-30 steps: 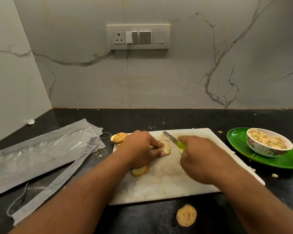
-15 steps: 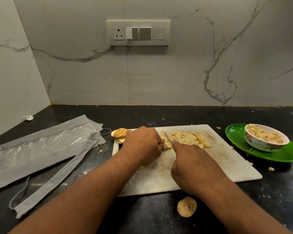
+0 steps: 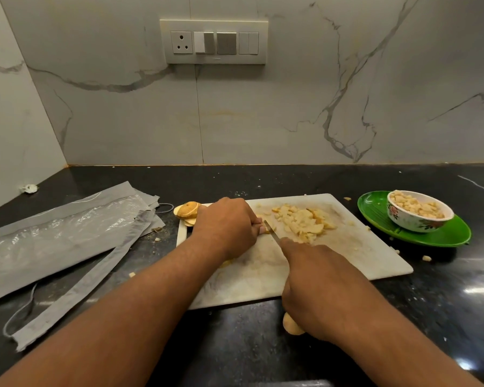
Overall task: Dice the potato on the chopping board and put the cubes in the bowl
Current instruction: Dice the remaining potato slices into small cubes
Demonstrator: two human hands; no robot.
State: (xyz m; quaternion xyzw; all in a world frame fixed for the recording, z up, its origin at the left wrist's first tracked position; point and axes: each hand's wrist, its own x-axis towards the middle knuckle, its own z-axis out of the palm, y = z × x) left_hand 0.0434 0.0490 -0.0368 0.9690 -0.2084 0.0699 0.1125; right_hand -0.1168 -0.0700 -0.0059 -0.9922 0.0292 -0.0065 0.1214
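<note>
— What is being done on the chopping board (image 3: 347, 255)?

— A potato piece (image 3: 266, 231) is being diced. It is pinned under the curled fingertips of the left hand (image 3: 227, 227), near the board's middle. The knife (image 3: 271, 231) is gripped in the right hand (image 3: 316, 283), whose fingers are wrapped round the handle; only the blade is seen, set just beside the left fingertips.

— How should the cut be made well?

— The left fingertips should be kept tucked back, so that the knuckles, not the nails, are met by the blade. Short, even strokes are advised, so that cubes of like size are produced.

— Where are the pieces already cut?

— A heap of cut pieces (image 3: 302, 222) is left on the far half of the board, just right of the blade. More cubes are held in the bowl (image 3: 414, 222), which is set on the green plate (image 3: 444, 236) to the right, apart from the board.

— What is left to be cut?

— A stack of slices (image 3: 187, 212) is seen at the board's far left corner, and one slice (image 3: 289, 328) lies off the board on the counter (image 3: 235, 344), partly hidden by the right wrist. By this judgement, roughly half remains.

— Any risk?

— The heap is crowded close to the blade; it could be swept to the bowl first, so that room is gained.
</note>
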